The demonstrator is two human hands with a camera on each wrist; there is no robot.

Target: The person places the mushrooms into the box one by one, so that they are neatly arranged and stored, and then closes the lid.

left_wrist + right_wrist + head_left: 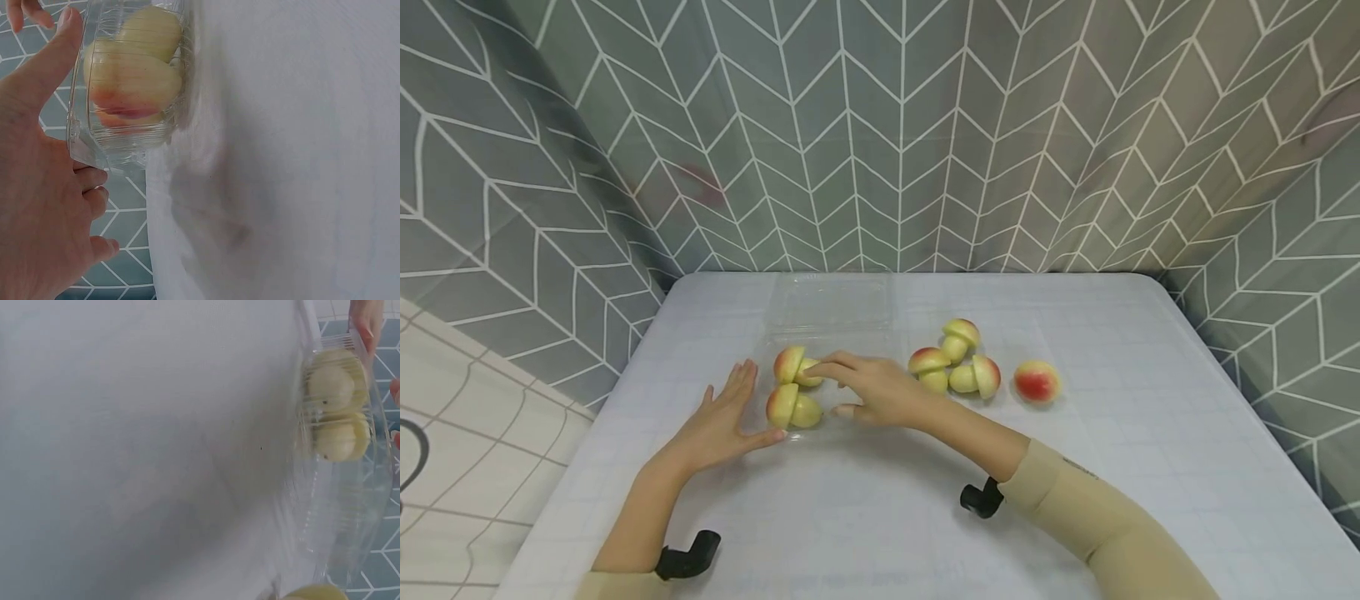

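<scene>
A clear plastic clamshell box (857,425) lies on the table with its lid (829,302) folded back. Two mushroom-shaped pieces, with red-yellow caps and pale green stems, lie in its left end: an upper one (788,365) and a lower one (782,406). My left hand (718,425) is spread at the box's left end, thumb along the near rim; in the left wrist view the thumb (53,56) is right at the rim. Over the box reaches my right hand (880,390), its forefinger by the upper piece's stem and its thumb apart from the fingers.
Right of the box, three more mushroom-shaped pieces lie close together: one at the back (959,337), one at left (929,367) and one at right (985,377). Farther right is a round red-yellow piece (1037,382). A patterned curtain (880,150) hangs behind the table (1150,500).
</scene>
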